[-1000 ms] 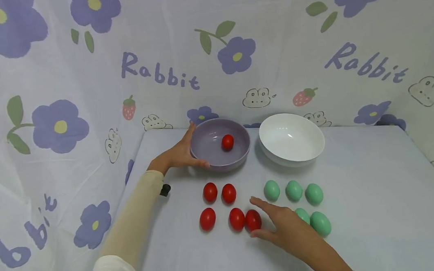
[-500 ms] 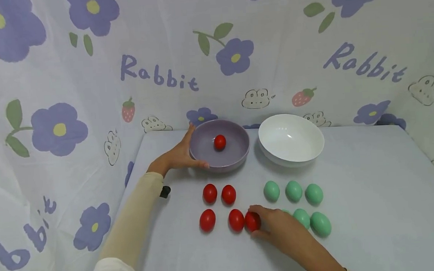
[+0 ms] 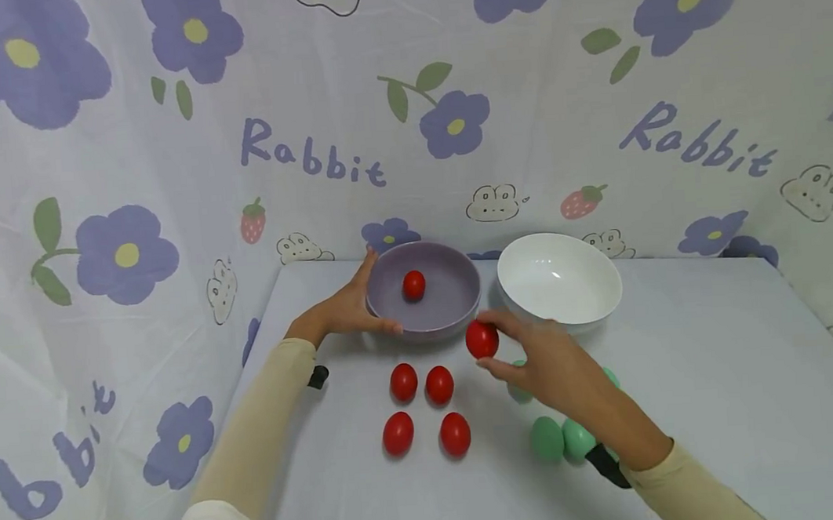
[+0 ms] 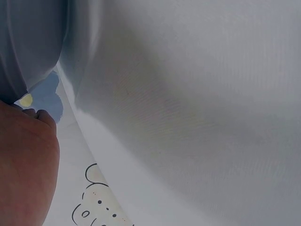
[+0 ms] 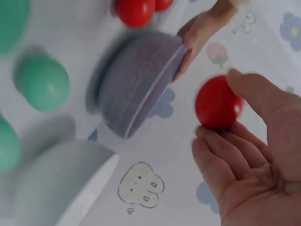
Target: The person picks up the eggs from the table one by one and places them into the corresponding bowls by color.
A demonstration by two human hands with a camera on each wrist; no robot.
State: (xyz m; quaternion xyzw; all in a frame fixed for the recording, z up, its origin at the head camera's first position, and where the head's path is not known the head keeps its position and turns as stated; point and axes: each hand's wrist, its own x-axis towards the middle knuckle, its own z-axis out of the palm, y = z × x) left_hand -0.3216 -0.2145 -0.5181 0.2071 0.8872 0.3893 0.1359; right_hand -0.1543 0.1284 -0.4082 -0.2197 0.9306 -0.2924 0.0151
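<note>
My left hand holds the left side of a purple bowl, thumb along the front and fingers round the back. One red egg lies inside that bowl. My right hand pinches another red egg between thumb and fingertips, raised above the table just in front of the bowl's right side. Several red eggs lie on the table before the purple bowl. Green eggs lie further right, partly hidden by my right hand and forearm.
A white bowl stands right of the purple one, close behind my right hand; no eggs show inside it. The white table meets a flower-printed cloth at the back and left.
My right hand has closed on the rightmost red egg of the front row and lifted it toward the purple bowl. The egg in the bowl has rolled left. My left hand stays put.
</note>
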